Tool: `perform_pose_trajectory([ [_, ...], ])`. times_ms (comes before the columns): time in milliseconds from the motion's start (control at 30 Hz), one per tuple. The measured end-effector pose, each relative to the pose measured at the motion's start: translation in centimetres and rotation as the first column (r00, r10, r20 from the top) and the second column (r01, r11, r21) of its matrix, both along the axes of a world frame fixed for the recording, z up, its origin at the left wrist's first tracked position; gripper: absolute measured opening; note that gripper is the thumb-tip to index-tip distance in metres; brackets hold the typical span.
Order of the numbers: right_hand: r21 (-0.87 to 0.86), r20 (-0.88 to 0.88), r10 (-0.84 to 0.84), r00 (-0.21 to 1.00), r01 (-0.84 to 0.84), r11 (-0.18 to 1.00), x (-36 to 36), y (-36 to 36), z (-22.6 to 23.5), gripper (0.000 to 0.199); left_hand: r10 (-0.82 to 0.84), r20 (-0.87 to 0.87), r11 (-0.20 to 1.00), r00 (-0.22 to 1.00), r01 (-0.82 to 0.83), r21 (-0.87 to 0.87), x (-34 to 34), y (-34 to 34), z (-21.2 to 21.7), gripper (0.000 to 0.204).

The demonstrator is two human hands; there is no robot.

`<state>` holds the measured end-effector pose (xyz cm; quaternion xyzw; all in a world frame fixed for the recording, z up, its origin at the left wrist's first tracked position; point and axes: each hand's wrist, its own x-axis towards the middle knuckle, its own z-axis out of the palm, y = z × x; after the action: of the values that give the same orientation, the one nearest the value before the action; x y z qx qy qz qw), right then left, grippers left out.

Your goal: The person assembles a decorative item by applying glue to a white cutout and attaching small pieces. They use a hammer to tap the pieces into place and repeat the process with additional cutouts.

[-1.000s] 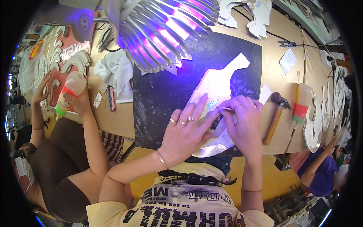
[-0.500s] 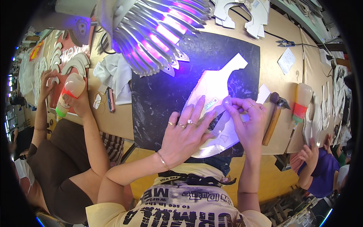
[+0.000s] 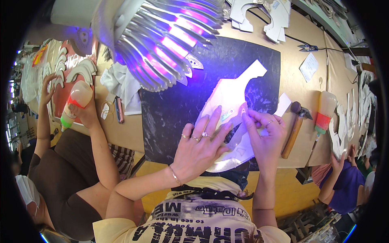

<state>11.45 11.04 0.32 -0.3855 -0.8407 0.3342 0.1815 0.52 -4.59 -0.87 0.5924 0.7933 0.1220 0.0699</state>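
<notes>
A white, curved shoe-upper piece (image 3: 229,91) lies on a black cutting mat (image 3: 162,133), brightly lit in purple-white light. My left hand (image 3: 192,154) rests flat on it with fingers spread, near a small printed label. At the inner edge of the cut-out my right hand (image 3: 265,139) pinches the piece between thumb and forefinger. A pale strip joins the piece there; what exactly sits between the fingertips is partly hidden. The near end of the piece is shiny silver-white.
A ribbed metal lamp (image 3: 158,48) hangs over the mat's far left. To the right are a hammer (image 3: 295,129) and a glue bottle (image 3: 325,111). A co-worker on the left holds another glue bottle (image 3: 79,97). White cloth (image 3: 125,87) and a pink cutter (image 3: 119,110) lie between.
My hands stay nearly in place, with the right fingertips shifting slightly on the edge. The view has moved a little. The right-hand co-worker's hand has moved to the white pieces there.
</notes>
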Motion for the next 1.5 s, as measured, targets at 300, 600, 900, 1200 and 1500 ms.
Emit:
perform_pose_trajectory([
  [300,0.057,0.058,0.038,0.998,-0.041,0.998,0.0,0.1,0.1,0.015,-0.039,0.188,0.998,0.981,0.031,0.046,-2.0,1.1,1.6,0.063],
  [600,0.082,0.089,0.027,0.996,-0.035,0.996,0.0,-0.3,0.2,0.013,-0.155,0.113,0.987,0.982,0.148,0.068,-3.8,4.6,-0.2,0.058],
  [900,0.090,0.103,0.069,0.992,-0.078,0.993,-0.1,0.0,0.3,0.014,-0.119,0.070,0.992,0.990,0.115,0.056,-2.9,4.4,-0.5,0.059],
  [1200,0.126,0.101,0.058,0.993,-0.071,0.990,0.0,-0.4,0.0,0.015,-0.131,0.114,0.991,0.985,0.126,0.049,-3.1,4.2,-0.7,0.064],
  [1500,0.177,0.155,0.068,0.986,-0.096,0.980,0.1,-0.7,-0.1,0.017,-0.171,0.075,0.985,0.982,0.168,0.048,-3.9,4.4,-0.1,0.058],
])
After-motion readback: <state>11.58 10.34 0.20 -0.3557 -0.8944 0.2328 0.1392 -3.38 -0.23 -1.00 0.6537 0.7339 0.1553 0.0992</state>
